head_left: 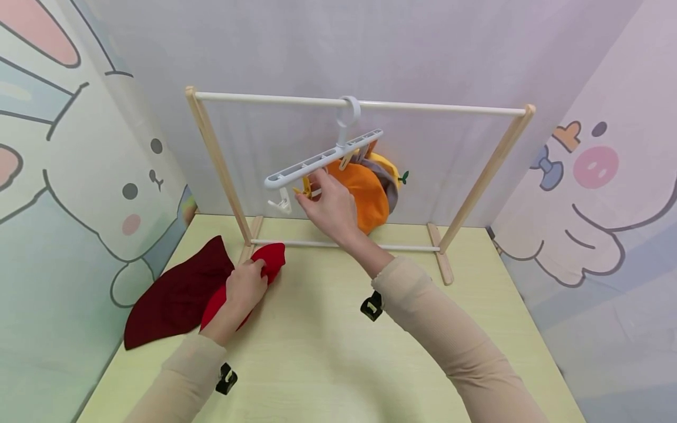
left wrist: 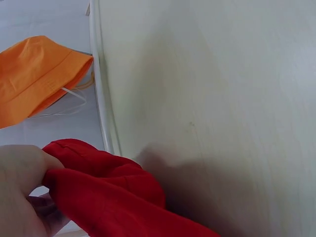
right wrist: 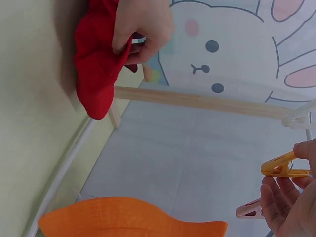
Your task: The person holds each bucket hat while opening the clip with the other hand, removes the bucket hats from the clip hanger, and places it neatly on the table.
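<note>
The left hand (head_left: 247, 288) grips a bright red fabric hat (head_left: 272, 258), its long axis slanting away rightward; above and right of that hand, the right hand (head_left: 334, 205), nearer the slotted pale-grey plastic hanger (head_left: 324, 161), pinches a yellow plastic clip (right wrist: 276, 163), with the hat below and leftward.

A red cloth hat (head_left: 272, 259) is held at left; farther off, to its right, a yellow clip (right wrist: 277, 165) is pinched.
</note>
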Available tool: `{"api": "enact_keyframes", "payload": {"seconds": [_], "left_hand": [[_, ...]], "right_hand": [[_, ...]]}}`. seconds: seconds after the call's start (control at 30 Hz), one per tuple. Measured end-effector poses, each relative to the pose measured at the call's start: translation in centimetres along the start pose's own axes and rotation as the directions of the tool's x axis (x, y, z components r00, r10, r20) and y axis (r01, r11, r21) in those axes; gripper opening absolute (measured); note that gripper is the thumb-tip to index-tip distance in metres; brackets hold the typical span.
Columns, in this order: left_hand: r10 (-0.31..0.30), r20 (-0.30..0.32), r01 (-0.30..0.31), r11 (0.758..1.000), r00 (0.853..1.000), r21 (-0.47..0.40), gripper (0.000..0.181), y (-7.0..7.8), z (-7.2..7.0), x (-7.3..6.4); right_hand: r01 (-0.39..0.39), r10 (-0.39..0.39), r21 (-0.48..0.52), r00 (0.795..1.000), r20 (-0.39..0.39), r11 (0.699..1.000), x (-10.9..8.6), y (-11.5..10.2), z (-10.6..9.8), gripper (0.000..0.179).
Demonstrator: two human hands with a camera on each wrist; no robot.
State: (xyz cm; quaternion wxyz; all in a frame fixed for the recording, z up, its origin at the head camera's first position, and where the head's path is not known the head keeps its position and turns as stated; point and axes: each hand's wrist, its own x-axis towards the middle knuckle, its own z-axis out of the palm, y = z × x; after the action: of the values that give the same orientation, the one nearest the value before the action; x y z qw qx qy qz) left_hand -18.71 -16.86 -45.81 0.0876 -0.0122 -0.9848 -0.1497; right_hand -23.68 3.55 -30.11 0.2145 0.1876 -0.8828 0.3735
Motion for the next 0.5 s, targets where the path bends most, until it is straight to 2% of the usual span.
{"api": "enact_keyframes", "payload": {"seconds": [0.17,0.5], "left_hand": [[0.005,-0.011,-0.005,1.0,1.0,-0.014,0.019,0.0,1.2,-0.4],[0.0,0.03,0.001,1.0,1.0,-0.016,0.018,0.2,3.1,-1.0]], "right_hand": [[0.005,-0.005,0.004,1.0,-0.004,1.0,0.0,0.0,0.0,0.028],[0.007,-0.007,0.014,1.0,-0.003,1.0,0.0,0.2,0.1,0.028]]}}
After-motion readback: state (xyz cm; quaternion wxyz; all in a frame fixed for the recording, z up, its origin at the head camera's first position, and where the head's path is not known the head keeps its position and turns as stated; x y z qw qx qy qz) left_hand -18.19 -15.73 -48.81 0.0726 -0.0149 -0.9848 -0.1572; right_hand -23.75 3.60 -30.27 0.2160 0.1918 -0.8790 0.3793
